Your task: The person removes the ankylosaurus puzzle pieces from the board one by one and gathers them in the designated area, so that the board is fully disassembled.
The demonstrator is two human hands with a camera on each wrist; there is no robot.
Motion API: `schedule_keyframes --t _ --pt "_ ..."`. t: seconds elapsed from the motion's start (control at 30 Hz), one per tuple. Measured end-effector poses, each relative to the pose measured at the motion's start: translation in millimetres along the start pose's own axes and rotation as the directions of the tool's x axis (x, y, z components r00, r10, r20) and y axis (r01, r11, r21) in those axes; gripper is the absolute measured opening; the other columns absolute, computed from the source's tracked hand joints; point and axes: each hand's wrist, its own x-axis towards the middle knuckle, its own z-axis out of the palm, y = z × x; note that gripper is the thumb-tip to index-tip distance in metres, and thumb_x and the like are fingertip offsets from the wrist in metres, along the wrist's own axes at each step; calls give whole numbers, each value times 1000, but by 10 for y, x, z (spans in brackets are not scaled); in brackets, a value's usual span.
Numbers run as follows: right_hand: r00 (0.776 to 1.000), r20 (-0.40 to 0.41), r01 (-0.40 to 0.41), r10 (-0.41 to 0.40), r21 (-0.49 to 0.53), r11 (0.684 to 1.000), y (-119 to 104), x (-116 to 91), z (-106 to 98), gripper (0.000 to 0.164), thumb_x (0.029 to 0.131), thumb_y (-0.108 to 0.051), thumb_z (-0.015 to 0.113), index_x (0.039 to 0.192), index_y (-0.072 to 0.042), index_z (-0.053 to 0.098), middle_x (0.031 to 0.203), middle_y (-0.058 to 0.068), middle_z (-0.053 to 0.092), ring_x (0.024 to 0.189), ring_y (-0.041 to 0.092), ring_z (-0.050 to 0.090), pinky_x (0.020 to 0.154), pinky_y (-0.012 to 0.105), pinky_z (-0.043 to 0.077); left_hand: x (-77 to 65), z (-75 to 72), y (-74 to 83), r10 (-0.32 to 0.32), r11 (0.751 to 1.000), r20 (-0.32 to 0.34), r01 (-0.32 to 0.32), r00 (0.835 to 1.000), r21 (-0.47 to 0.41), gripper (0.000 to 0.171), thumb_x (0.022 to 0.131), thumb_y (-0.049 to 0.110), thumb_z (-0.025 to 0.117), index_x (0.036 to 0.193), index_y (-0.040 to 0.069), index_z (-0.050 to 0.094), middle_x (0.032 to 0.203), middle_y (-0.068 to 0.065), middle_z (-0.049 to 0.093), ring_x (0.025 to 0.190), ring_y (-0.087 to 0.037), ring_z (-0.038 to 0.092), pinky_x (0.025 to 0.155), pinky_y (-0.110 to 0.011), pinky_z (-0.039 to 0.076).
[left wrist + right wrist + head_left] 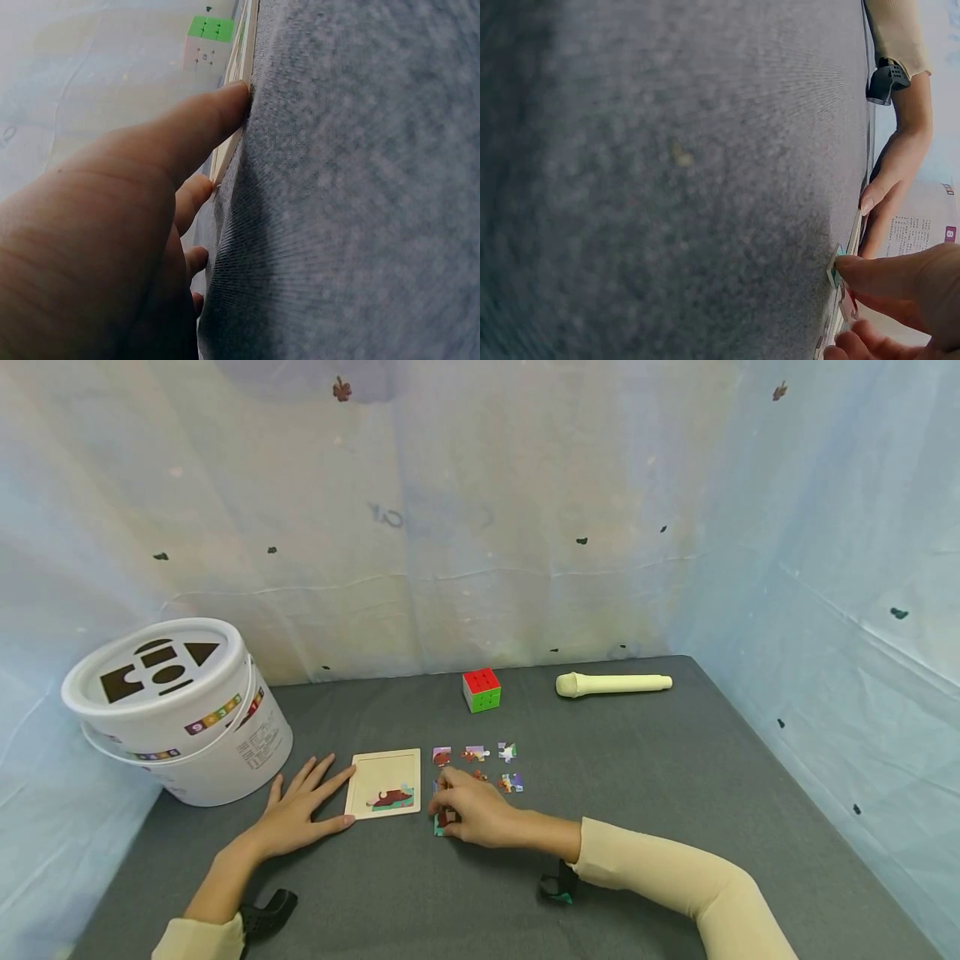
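A square wooden puzzle tray (384, 768) lies on the table with a few joined pieces (393, 797) along its lower right side. My left hand (296, 814) is spread flat at its left, thumb and index fingertip touching the edge. Right of the tray, my right hand (480, 810) pinches a teal and dark red puzzle piece (838, 268) between thumb and fingers, close to the cloth. Several loose pieces lie beyond that hand, among them a purple and red piece (442, 755) and a white and green piece (507, 751); the hand partly covers others.
A white lidded bucket (258, 739) with shape holes stands at the left, near my left hand. Toward the back are a red and green puzzle cube (482, 691) and a cream toy microphone (615, 685). Grey cloth (637, 768) covers the table, with hanging sheets behind and beside it.
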Motion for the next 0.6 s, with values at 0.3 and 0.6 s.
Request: schedule_keyframes --t 0.3,0.6 --pt "999 -8 32 -31 12 999 -16 -16 -9 26 83 -9 82 108 -9 76 96 1 57 77 6 55 64 10 40 4 2 -5 -9 1000 11 9 1000 -7 83 88 62 64 157 26 34 162 -21 18 146 -53 7 101 -81 -3" --pt "999 -22 39 -39 36 999 -8 -31 5 28 84 -10 82 110 -8 73 94 2 60 76 7 55 66 11 40 11 6 1 -7 1000 6 8 1000 -11 83 88 62 64 157 26 34 162 -21 19 146 -53 8 100 -82 -3"
